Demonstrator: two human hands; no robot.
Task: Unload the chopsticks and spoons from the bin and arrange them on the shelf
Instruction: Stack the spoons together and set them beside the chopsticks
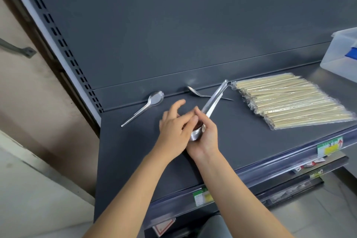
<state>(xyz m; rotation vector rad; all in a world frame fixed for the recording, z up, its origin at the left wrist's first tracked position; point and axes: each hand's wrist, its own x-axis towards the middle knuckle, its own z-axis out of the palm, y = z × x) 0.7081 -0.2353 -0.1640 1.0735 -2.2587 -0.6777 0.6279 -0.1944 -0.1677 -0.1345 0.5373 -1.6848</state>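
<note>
1. Dark grey shelf (125,150) under a matching back panel (173,25); on it a loose spoon (144,107) at the left, a second spoon (204,94) by the back lip, and a pile of wrapped chopsticks (289,100) at the right.
2. Right hand (207,137) curled round the bowl end of a nested spoon stack (212,100), handles slanting up and away above the shelf's middle.
3. Left hand (173,127) laid over the same bowl end, fingers partly bent, one lifted clear; impossible to tell whether pinching the top spoon or only resting on it.
4. Risk: smooth nested bowls sliding on one another; on any loosening of grip while peeling one free, probably several spoons spilling at once.
5. Risk: long handles passing over the second spoon and near the chopstick pile; a careless turn likely to knock either askew.
6. Risk: a dropped spoon skidding to the front edge and its price strip (328,145), then off the shelf.
7. Hidden: bowls of the stack, under both hands; no counting the spoons in it.
8. Cut off: bin (340,52) at the right edge, only a translucent corner showing; contents unreadable beyond a blue patch.
9. Hard to make out: second spoon's handle where crossed by the stack; strip labels too blurred to read.
</note>
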